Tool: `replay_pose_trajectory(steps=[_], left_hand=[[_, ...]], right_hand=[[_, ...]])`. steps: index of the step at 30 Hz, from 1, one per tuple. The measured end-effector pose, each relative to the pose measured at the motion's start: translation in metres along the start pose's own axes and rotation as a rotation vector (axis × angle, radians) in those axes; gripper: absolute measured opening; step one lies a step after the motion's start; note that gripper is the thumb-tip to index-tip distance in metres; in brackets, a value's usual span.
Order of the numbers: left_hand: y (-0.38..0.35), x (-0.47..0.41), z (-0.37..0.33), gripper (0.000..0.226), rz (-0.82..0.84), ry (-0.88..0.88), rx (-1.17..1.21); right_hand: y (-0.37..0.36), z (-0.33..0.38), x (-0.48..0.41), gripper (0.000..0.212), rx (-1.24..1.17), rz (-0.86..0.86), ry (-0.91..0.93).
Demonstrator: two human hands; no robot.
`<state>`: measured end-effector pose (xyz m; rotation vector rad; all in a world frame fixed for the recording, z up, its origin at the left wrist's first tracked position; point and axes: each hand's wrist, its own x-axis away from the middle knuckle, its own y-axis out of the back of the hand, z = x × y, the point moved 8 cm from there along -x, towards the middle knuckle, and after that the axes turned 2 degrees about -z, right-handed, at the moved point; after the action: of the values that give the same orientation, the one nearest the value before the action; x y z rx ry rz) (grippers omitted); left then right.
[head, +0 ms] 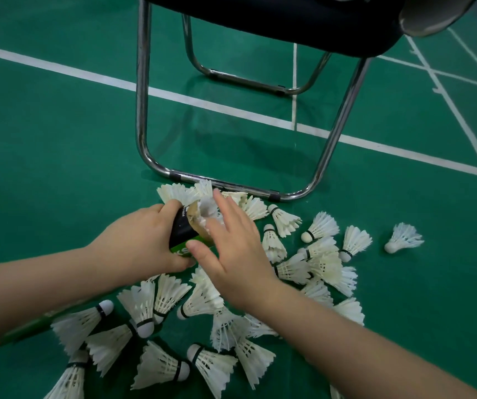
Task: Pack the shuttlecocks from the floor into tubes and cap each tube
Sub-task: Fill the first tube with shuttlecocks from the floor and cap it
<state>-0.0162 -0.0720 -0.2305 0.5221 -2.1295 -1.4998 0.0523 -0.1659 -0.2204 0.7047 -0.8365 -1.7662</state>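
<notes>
My left hand grips a black and green shuttlecock tube, its open end tilted up and away from me. White feathers of a shuttlecock show in the tube's mouth. My right hand lies flat over that mouth, fingers spread and pressing on the feathers, thumb against the tube's side. Several white feathered shuttlecocks lie scattered on the green court floor below and to the right of my hands. One shuttlecock rests alone at the far right.
A chair with chrome tube legs and a dark seat stands just beyond the pile, its front floor bar touching the farthest shuttlecocks. White court lines cross the floor. A green strip shows under my left forearm.
</notes>
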Motion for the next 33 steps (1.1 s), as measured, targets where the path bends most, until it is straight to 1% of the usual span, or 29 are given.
replay_pose_trajectory(steps=[3, 6, 7, 8, 9, 10, 12, 13, 15, 16, 18, 19, 20, 21, 22, 24, 25, 27, 28, 30, 33], left_hand=[[0.008, 0.001, -0.005, 0.053, -0.011, -0.004, 0.0], [0.019, 0.0, -0.018, 0.049, -0.024, -0.028, -0.019], [0.022, 0.0, -0.023, 0.049, -0.033, -0.046, -0.029], [0.025, -0.001, -0.028, 0.049, -0.043, -0.065, -0.039], [0.027, -0.001, -0.032, 0.05, -0.051, -0.085, -0.051], [0.027, -0.001, -0.037, 0.05, -0.054, -0.105, -0.064], [0.025, 0.002, -0.048, 0.051, -0.049, -0.148, -0.092], [0.023, 0.004, -0.055, 0.052, -0.042, -0.168, -0.106], [0.015, 0.01, -0.071, 0.054, -0.004, -0.21, -0.145], [0.01, 0.013, -0.078, 0.055, 0.02, -0.226, -0.16], [0.002, 0.015, -0.087, 0.057, 0.042, -0.241, -0.159], [0.002, 0.016, -0.088, 0.058, 0.043, -0.239, -0.141], [0.003, 0.015, -0.089, 0.058, 0.04, -0.231, -0.116], [0.005, 0.013, -0.088, 0.056, 0.03, -0.221, -0.09], [0.008, 0.011, -0.087, 0.054, 0.017, -0.21, -0.074], [0.013, 0.008, -0.084, 0.053, 0.006, -0.187, -0.074], [0.013, 0.007, -0.082, 0.054, 0.008, -0.176, -0.076], [0.01, 0.006, -0.077, 0.058, 0.023, -0.157, -0.075], [0.008, 0.005, -0.075, 0.058, 0.035, -0.148, -0.072], [0.005, 0.003, -0.073, 0.058, 0.042, -0.13, -0.055], [0.004, -0.004, -0.076, 0.057, 0.039, -0.116, -0.049]], right_hand=[[0.026, 0.009, -0.008, 0.042, 0.13, 0.075, 0.038], [0.045, 0.019, -0.012, 0.023, 0.124, 0.08, 0.05], [0.046, 0.02, -0.012, 0.015, 0.088, 0.127, 0.035], [0.044, 0.019, -0.011, 0.016, 0.01, 0.203, -0.022], [0.04, 0.015, -0.008, 0.021, -0.094, 0.289, -0.113], [0.037, 0.01, -0.004, 0.022, -0.192, 0.361, -0.205], [0.03, 0.003, 0.005, 0.011, -0.309, 0.457, -0.311], [0.027, 0.0, 0.01, 0.011, -0.356, 0.5, -0.345], [0.018, -0.008, 0.023, 0.03, -0.428, 0.604, -0.402], [0.017, -0.01, 0.028, 0.034, -0.451, 0.648, -0.415], [0.017, -0.012, 0.037, 0.034, -0.449, 0.707, -0.406], [0.019, -0.014, 0.039, 0.037, -0.43, 0.695, -0.397], [0.024, -0.018, 0.039, 0.042, -0.414, 0.648, -0.389], [0.031, -0.021, 0.038, 0.044, -0.429, 0.57, -0.394], [0.04, -0.024, 0.036, 0.039, -0.474, 0.471, -0.393], [0.066, -0.038, 0.032, 0.03, -0.541, 0.211, -0.385], [0.081, -0.054, 0.033, 0.032, -0.596, 0.052, -0.418], [0.102, -0.1, 0.044, 0.035, -0.755, -0.229, -0.56], [0.109, -0.123, 0.051, 0.034, -0.77, -0.322, -0.637], [0.112, -0.165, 0.067, 0.031, -0.663, -0.386, -0.772], [0.104, -0.202, 0.077, 0.026, -0.522, -0.357, -0.869]])
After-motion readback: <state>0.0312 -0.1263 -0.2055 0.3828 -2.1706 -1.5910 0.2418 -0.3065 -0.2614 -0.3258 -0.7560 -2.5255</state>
